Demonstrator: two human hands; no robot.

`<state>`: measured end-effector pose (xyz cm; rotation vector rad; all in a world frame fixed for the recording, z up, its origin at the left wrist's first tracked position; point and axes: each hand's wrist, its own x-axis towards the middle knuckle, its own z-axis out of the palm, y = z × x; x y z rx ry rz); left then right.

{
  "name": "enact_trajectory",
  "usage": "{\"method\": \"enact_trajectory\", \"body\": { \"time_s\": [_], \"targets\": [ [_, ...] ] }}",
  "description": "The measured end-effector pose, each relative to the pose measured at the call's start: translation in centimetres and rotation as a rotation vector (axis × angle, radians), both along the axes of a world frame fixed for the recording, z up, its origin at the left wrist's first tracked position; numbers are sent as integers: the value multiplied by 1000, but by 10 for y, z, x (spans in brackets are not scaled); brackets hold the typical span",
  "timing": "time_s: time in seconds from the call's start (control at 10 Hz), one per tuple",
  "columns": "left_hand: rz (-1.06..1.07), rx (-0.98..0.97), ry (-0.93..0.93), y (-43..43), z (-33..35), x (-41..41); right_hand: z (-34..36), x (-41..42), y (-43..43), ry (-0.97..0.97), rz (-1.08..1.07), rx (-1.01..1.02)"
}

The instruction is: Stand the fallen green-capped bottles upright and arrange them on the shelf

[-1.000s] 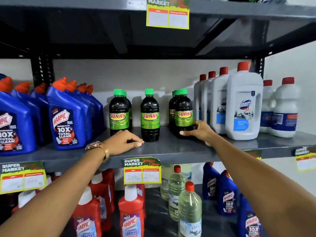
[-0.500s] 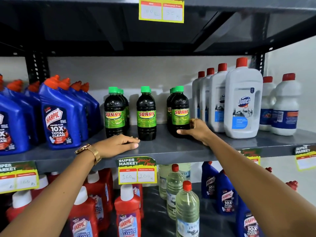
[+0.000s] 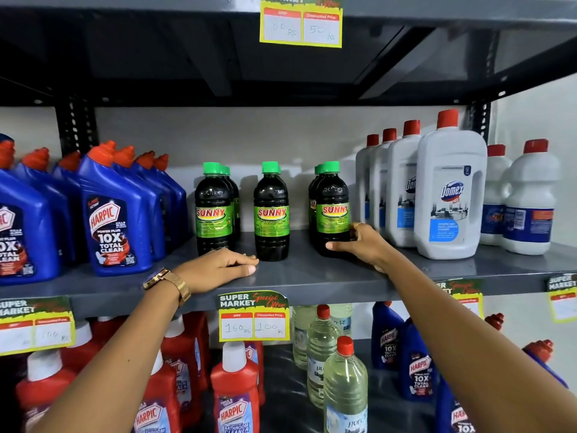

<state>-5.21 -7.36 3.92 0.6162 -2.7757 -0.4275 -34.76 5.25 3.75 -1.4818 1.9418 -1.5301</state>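
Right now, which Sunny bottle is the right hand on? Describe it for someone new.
Middle grey shelf, between blue Harpic bottles and white Domex jugs. The front green-capped bottle of the rightmost cluster, nearest the Domex, the only one with the right hand around its base.

Grey metal shelf (image 3: 312, 276) carries, left to right: blue Harpic bottles (image 3: 115, 220) in rows, upright green-capped Sunny bottles (image 3: 271, 214) in three short files, white Domex bottles (image 3: 449, 195) with red caps. Left hand (image 3: 218, 268) lies flat on shelf front edge; right hand (image 3: 359, 245) grips rightmost front Sunny bottle (image 3: 332, 210)
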Motion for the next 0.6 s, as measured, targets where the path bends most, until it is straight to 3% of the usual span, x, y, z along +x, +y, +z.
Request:
{"method": "enact_trajectory", "body": {
  "time_s": [0.6],
  "targets": [
    [23,-15,23,8,5,0,5,10,5,10,-31,16]
  ]
}}
